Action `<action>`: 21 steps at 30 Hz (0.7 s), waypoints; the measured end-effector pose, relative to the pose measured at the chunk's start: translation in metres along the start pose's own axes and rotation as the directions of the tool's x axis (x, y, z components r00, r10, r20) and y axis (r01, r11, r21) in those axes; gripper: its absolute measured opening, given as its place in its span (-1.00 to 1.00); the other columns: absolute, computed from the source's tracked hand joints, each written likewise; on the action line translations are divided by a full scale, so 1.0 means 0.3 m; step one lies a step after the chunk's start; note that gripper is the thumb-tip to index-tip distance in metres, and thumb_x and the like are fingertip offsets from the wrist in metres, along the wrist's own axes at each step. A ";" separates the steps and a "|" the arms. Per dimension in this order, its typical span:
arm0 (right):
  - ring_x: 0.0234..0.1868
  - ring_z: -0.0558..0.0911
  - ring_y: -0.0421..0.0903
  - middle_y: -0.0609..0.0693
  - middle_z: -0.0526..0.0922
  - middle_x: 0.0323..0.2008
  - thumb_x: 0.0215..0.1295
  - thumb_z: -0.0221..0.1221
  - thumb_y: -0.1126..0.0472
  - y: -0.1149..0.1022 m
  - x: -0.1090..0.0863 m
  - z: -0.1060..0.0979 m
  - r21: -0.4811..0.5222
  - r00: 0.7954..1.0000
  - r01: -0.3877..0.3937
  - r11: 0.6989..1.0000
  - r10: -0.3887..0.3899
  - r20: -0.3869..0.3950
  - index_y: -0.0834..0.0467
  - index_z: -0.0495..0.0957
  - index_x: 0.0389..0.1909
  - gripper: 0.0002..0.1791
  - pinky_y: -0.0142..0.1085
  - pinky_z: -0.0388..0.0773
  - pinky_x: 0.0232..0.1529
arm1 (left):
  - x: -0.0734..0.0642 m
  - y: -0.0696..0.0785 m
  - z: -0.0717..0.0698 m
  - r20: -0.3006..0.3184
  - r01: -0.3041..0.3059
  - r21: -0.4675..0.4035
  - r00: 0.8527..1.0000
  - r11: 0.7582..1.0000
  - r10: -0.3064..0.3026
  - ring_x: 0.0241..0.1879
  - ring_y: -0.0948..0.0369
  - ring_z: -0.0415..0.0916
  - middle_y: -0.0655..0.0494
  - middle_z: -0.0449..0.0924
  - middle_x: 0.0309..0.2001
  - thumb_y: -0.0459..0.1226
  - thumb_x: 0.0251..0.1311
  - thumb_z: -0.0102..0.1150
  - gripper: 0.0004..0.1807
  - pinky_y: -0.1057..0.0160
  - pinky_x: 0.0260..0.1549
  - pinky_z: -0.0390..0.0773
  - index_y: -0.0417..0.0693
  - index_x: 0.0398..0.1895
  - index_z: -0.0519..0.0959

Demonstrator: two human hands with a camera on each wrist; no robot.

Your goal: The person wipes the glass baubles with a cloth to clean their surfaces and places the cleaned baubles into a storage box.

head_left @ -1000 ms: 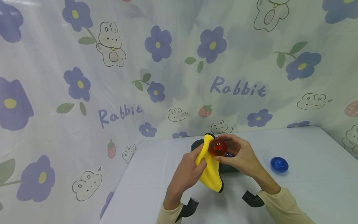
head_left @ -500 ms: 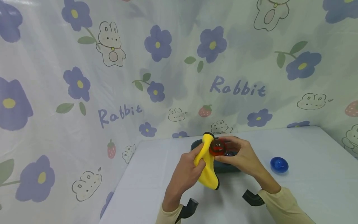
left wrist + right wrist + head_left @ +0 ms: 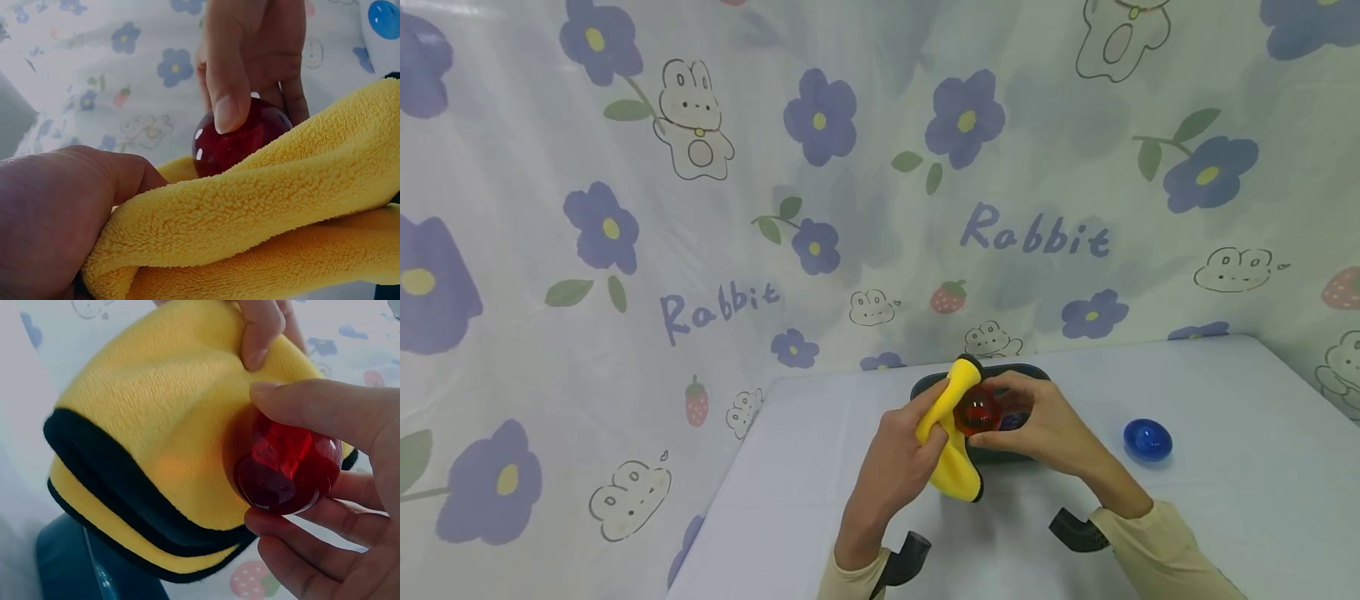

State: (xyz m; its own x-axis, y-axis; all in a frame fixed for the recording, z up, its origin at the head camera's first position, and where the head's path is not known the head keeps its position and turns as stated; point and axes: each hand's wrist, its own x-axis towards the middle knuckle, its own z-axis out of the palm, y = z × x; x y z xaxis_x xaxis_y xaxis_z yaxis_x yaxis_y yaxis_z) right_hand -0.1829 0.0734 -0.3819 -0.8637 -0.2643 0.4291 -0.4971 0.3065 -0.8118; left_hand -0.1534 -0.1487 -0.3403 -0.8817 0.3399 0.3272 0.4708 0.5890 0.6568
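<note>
1. Above the table (image 3: pixel 820 450), a person's two hands are at work, both raised and both occupied.
2. Left hand (image 3: pixel 901 458): grips a yellow cloth (image 3: pixel 955 471), thumb on the near side. The cloth is folded, edged in black, and hangs down below the grip.
3. Right hand (image 3: pixel 1051 425): holds a red ball (image 3: pixel 287 462) between thumb and fingers, thumb on top in its wrist view. The ball is glossy and see-through.
4. The ball is against the cloth, between the two hands. From the left wrist, a yellow fold hides its lower part.
5. A dark teal box (image 3: pixel 1011 457) stands on the table beyond the hands. Cloth and ball overlap it in the head view; whether they are directly over it cannot be told. Something inside shows past the right fingers, too covered to identify.
6. A blue ball (image 3: pixel 1147 440) rests on the table to the right, well apart from the box.
7. Each beige sleeve (image 3: pixel 1165 550) carries a black fitting (image 3: pixel 910 558) at the wrist.
8. Behind the table hangs a curtain (image 3: pixel 880 208) printed with purple flowers, rabbits, strawberries and "Rabbit" lettering.
</note>
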 end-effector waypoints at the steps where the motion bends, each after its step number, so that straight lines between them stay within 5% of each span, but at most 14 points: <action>1: -0.11 0.73 -0.15 0.01 0.71 0.01 0.02 0.57 0.09 -0.001 0.000 0.001 0.007 1.000 0.012 1.000 -0.012 0.009 0.08 0.63 0.16 -0.37 -0.31 0.70 -0.04 | 0.000 -0.001 0.000 -0.002 -0.003 -0.001 1.000 1.000 0.003 -0.35 0.31 0.54 0.02 0.73 -0.03 -0.35 0.33 0.03 -0.41 0.40 -0.23 0.62 -0.04 0.47 0.44; 9: -0.08 0.72 -0.22 -0.09 0.69 0.03 0.00 0.58 0.12 -0.019 -0.006 0.006 0.033 0.996 0.072 0.997 -0.074 0.043 0.00 0.65 0.16 -0.37 -0.29 0.71 -0.01 | 0.009 -0.015 -0.001 0.007 -0.024 -0.030 1.000 0.999 0.024 -0.36 0.30 0.53 0.04 0.71 -0.01 -0.37 0.32 0.02 -0.42 0.40 -0.26 0.62 -0.02 0.43 0.48; 21: -0.06 0.72 -0.17 0.01 0.69 0.10 0.04 0.55 0.19 -0.035 -0.013 0.015 0.082 0.995 0.091 0.992 -0.094 0.032 0.03 0.64 0.16 -0.40 -0.37 0.67 0.06 | 0.020 -0.050 0.003 0.036 -0.040 -0.086 0.998 0.995 0.044 -0.40 0.33 0.52 0.06 0.70 -0.10 -0.34 0.35 0.01 -0.44 0.39 -0.30 0.63 -0.03 0.44 0.46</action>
State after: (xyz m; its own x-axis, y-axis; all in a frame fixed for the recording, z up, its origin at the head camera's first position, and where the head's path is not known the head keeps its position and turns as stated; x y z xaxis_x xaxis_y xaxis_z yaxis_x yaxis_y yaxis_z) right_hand -0.1739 0.0670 -0.3768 -0.8100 -0.3210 0.4908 -0.5654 0.2053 -0.7989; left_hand -0.1657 -0.1549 -0.3487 -0.8587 0.3916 0.3307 0.5016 0.5095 0.6991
